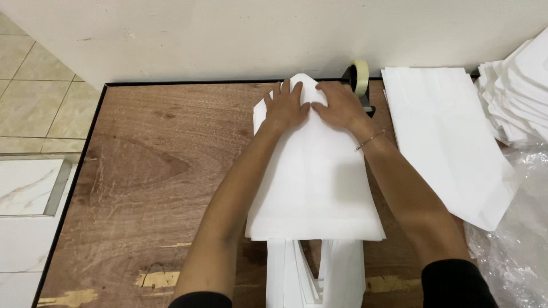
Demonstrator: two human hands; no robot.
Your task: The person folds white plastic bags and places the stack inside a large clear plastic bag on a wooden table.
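A stack of white fabric bags [314,182] lies lengthwise on the wooden table [148,171], its handles hanging toward me over the near edge. My left hand [287,105] presses flat on the far end of the top bag, fingers spread. Beside it my right hand [339,104], with a thin bracelet at the wrist, pinches and folds the far corner of the same bag inward, so the end forms a point near the wall.
A tape dispenser [359,80] with a roll of clear tape stands against the wall behind my right hand. Another pile of white bags [445,137] lies at the right, more folded ones [522,85] at far right, and clear plastic wrap [519,228] at the corner.
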